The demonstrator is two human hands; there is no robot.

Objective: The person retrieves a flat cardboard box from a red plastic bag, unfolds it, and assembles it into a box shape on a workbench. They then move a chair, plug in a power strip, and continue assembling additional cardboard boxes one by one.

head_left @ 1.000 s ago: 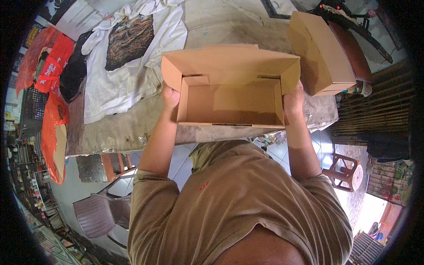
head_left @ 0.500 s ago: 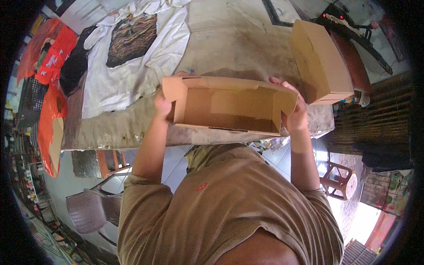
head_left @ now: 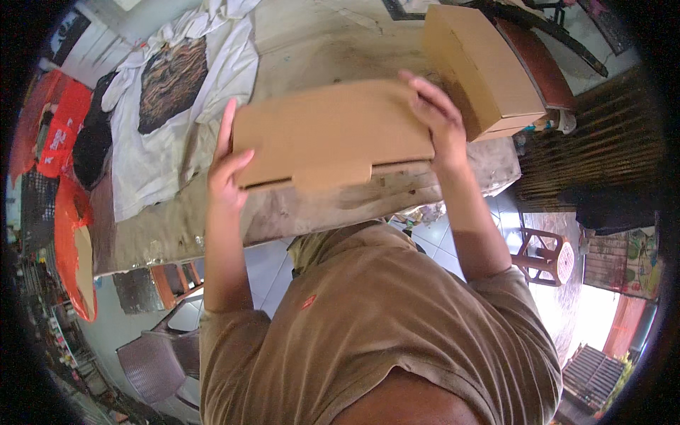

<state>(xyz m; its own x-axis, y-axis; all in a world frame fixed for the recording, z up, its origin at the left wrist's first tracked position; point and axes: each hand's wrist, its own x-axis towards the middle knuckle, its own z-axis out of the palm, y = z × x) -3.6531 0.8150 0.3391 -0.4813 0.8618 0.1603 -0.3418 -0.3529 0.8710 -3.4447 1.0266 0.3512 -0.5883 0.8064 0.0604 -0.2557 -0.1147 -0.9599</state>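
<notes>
Left hand (head_left: 225, 170) and right hand (head_left: 435, 117) clamp the ends of a flat cardboard mailer box (head_left: 329, 134) at frame centre above the worn table (head_left: 312, 42), lid down; closing step, tuck flap (head_left: 333, 176) likely needs seating next.

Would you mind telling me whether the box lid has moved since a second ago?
Yes. The cardboard box lid, open before, is now folded shut, judged against the closed box beside it.

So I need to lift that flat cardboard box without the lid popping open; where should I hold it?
Probably by the two short ends, as the left hand and right hand do now, one from each side. The flat cardboard box is wide and shallow, and its tuck flap sits on the near long edge, so keep that edge free.
</notes>
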